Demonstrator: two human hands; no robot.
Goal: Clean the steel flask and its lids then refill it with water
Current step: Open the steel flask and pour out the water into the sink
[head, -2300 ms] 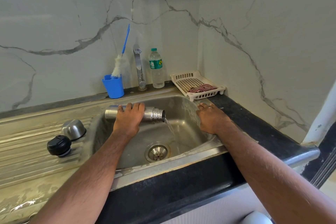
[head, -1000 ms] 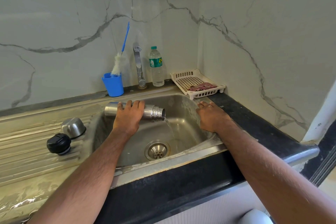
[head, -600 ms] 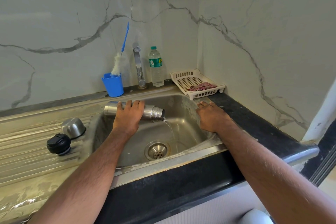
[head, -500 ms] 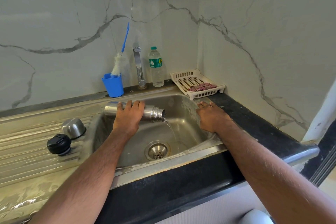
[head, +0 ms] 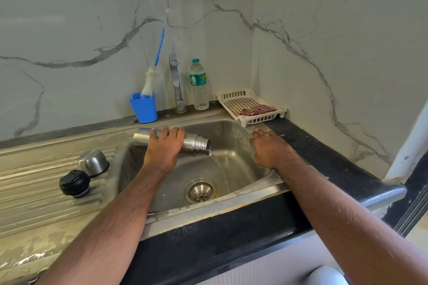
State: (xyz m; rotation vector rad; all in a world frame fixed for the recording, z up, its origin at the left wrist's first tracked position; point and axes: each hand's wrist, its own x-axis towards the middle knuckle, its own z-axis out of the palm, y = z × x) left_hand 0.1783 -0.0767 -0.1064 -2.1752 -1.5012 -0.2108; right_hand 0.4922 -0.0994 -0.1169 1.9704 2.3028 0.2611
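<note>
The steel flask (head: pixel 171 141) is a plain brushed-metal cylinder with a ribbed, threaded neck and no lid on it. It lies almost level above the back-left part of the sink (head: pixel 234 132), base toward the draining board and mouth toward the right, tipped slightly down. A thin stream of water (head: pixel 218 165) runs from the mouth into the basin, landing right of the drain (head: pixel 201 191).

The left hand (head: pixel 163 148) grips the flask around its middle from above, fingers (head: pixel 165 131) curled over the far side of the body. The right hand (head: pixel 269 148) rests flat on the sink's right rim, fingers straight and holding nothing; a ring sits on one finger.

On the ribbed draining board (head: pixel 34 199) at the sink's left edge stand the two lids: a steel cup lid (head: pixel 93 162), turned mouth down, and just in front of it a black stopper (head: pixel 74 183).

Along the table's back edge stand a blue cup (head: pixel 143 109) holding a bottle brush (head: pixel 152 69) with white bristles and a blue handle, the tap (head: pixel 176 85), and a clear plastic water bottle (head: pixel 199 85) with a green cap and a green label; its print is too small to read. In the back right corner a white slotted tray (head: pixel 234 96) holds a reddish cloth (head: pixel 257 110). The flask itself shows no marking.
</note>
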